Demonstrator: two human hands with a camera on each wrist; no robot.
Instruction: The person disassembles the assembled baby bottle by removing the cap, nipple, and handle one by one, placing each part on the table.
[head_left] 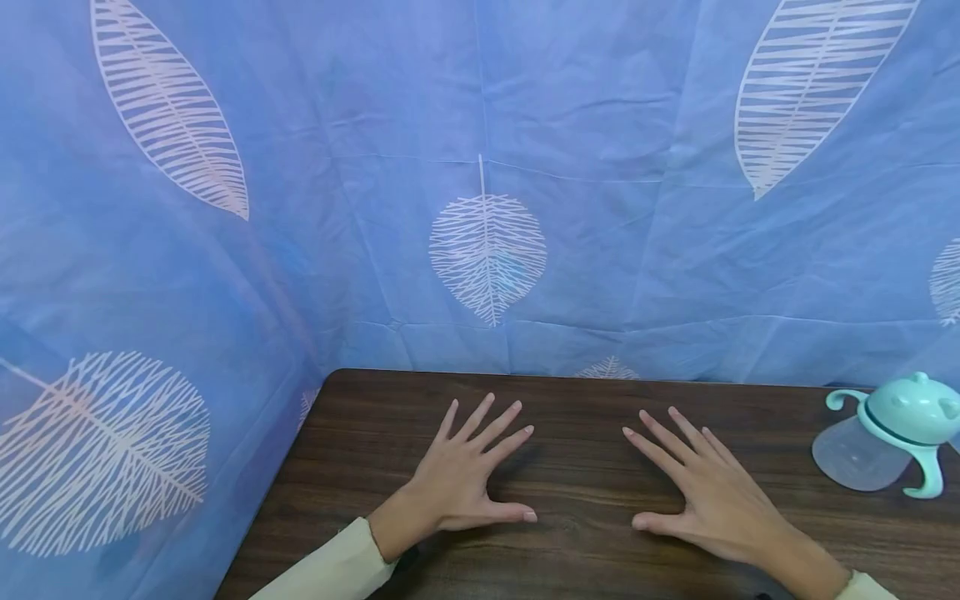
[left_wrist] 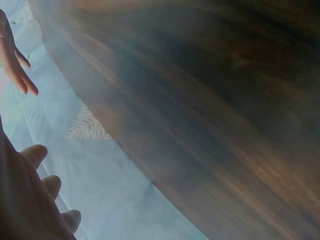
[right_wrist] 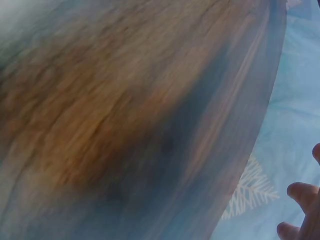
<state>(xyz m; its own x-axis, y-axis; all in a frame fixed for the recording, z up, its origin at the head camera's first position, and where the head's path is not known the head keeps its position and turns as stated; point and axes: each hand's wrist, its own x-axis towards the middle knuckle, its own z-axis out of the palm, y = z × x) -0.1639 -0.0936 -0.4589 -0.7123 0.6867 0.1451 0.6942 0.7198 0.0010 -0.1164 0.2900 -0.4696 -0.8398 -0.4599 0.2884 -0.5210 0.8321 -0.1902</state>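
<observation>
Both hands are held over a dark wooden table [head_left: 570, 467], fingers spread and holding nothing. On the left side of the head view is my left hand [head_left: 465, 475], its thumb pointing toward the middle. My right hand [head_left: 708, 492] mirrors it, with a gap of table between the two thumbs. To the right of the right hand lies a baby bottle [head_left: 862, 454] with a clear body, a mint-green lid and two curved handles; it appears tipped over. In the left wrist view the left hand's fingertips [left_wrist: 52, 185] show at the lower left. The right wrist view catches fingertips [right_wrist: 302, 195] at its right edge.
A blue cloth [head_left: 585, 250] with white leaf prints hangs behind the table and along its left side. The table's back edge runs just beyond the fingertips, and its rounded corner [head_left: 337, 379] is at the back left.
</observation>
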